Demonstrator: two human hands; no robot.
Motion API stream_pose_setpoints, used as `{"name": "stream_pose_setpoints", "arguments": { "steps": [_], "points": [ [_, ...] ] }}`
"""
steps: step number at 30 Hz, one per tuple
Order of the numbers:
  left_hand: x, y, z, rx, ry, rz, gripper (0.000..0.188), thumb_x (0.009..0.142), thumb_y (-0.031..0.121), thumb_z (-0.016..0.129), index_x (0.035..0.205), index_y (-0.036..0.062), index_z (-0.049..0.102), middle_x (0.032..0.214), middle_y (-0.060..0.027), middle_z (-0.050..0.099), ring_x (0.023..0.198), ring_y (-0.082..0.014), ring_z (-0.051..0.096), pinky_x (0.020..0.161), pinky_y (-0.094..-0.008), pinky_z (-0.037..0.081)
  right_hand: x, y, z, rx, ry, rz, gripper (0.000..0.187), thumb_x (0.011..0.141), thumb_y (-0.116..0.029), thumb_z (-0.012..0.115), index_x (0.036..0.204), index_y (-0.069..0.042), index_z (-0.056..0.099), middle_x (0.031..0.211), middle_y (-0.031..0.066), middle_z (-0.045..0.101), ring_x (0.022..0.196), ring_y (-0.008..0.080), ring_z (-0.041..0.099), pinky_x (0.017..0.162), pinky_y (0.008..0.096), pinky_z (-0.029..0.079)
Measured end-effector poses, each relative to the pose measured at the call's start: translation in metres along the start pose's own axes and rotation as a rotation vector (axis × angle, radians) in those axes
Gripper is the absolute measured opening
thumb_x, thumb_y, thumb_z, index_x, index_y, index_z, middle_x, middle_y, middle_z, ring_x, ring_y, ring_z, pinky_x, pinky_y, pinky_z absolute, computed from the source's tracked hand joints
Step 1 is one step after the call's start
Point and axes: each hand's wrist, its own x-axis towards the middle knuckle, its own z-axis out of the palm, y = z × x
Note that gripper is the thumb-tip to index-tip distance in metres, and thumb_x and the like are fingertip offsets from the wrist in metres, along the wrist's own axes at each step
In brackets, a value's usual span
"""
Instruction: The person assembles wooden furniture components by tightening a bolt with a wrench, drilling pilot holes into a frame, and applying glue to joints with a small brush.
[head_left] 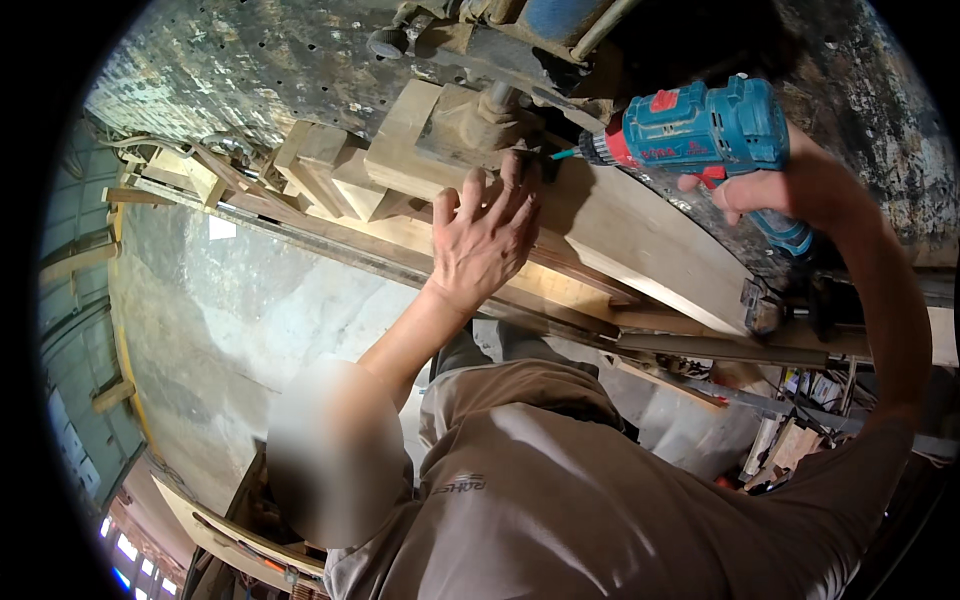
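My right hand (pixel 770 185) is wrapped round the handle of a teal and red cordless drill (pixel 710 125) held level over the bench. A thin green-tinted bit (pixel 564 154) sticks out of its chuck and points left, toward my left hand (pixel 483 238). That hand rests on a pale wooden beam (pixel 630 225), fingers spread and slightly bent. Its fingertips reach a small dark part beside the bit. Whether the bit touches anything is hard to see. Just beyond, a dusty metal clamp foot (pixel 485 115) sits on a pale wooden block (pixel 405 135).
More wooden blocks (pixel 325 160) stand left along the bench edge. A heavy metal machine arm (pixel 500 50) hangs over the far side, against a worn, spotted dark surface (pixel 260 70). Near the beam's right end sits a dark tool (pixel 765 305). Wood offcuts (pixel 790 450) lie lower right.
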Motion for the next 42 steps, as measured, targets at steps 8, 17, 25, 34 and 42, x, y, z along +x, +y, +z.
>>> {"name": "stream_pose_setpoints", "arguments": {
  "steps": [8,17,25,34,42],
  "points": [
    [0.001,0.002,0.005,-0.016,0.031,-0.020,0.045,0.080,0.029,0.064,0.124,0.0216,0.059,0.136,-0.0021,0.050,0.102,-0.0241,0.050,0.078,-0.0385,0.037,0.013,0.008,-0.007,-0.177,-0.083,0.082,0.033,0.072,-0.016,0.068,0.101,0.000,0.060,0.083,0.0071,0.064,0.066,0.0147,0.059,0.065,0.0306,0.048],
    [0.001,-0.001,0.005,-0.015,0.035,-0.010,0.044,0.081,0.032,0.064,0.123,0.0218,0.060,0.135,-0.0022,0.052,0.102,-0.0239,0.050,0.079,-0.0386,0.037,0.011,0.007,0.000,-0.247,-0.044,0.036,0.030,0.074,-0.019,0.068,0.098,-0.003,0.061,0.076,0.0056,0.061,0.064,0.0149,0.057,0.064,0.0305,0.048],
    [0.002,-0.001,0.008,-0.007,0.025,-0.018,0.044,0.082,0.033,0.063,0.125,0.0223,0.059,0.136,-0.0017,0.050,0.102,-0.0237,0.050,0.080,-0.0392,0.038,0.024,0.006,-0.004,-0.369,-0.081,-0.044,0.030,0.075,-0.014,0.068,0.102,-0.004,0.063,0.084,0.0048,0.066,0.064,0.0143,0.059,0.062,0.0300,0.051],
    [0.001,0.002,0.004,-0.021,0.008,-0.039,0.045,0.081,0.032,0.063,0.125,0.0245,0.059,0.136,-0.0017,0.049,0.105,-0.0262,0.050,0.085,-0.0415,0.037,0.033,0.035,-0.020,-0.451,-0.134,-0.336,0.041,0.073,-0.012,0.071,0.111,-0.001,0.059,0.095,0.0075,0.067,0.076,0.0177,0.064,0.071,0.0309,0.053],
    [-0.029,0.010,-0.026,-0.124,0.164,-0.122,0.051,0.079,0.017,0.067,0.128,0.0199,0.058,0.120,-0.0101,0.055,0.107,-0.0291,0.050,0.090,-0.0446,0.036,0.043,0.021,-0.030,-0.310,-0.525,-0.703,0.066,0.076,-0.006,0.075,0.134,-0.002,0.044,0.116,0.0089,0.057,0.102,0.0180,0.053,0.088,0.0325,0.047]
  ]
}}
